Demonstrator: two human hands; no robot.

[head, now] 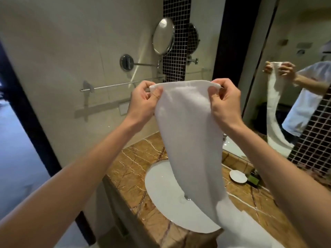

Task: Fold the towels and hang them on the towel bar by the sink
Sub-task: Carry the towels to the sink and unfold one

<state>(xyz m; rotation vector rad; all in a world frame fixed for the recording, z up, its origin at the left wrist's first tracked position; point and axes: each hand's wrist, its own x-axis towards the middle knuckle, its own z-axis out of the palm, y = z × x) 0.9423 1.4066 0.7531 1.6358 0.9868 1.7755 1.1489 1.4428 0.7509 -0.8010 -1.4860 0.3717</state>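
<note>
A long white towel [186, 133] hangs in the air in front of me, above the sink [161, 190]. My left hand [143, 102] pinches its top left corner and my right hand [223, 102] pinches its top right corner. The towel's top edge is stretched between them at about the height of the towel bar. Its lower end trails down over the basin toward more white cloth [247, 233] at the counter's near edge. The chrome towel bar [114, 85] runs along the beige wall behind my left hand, with nothing hanging on it.
The sink is set in a brown marble counter [129, 158]. A round shaving mirror [163, 35] juts from the wall on an arm above the bar. A large wall mirror [295, 86] fills the right. A small white dish [238, 176] sits at the counter's back right.
</note>
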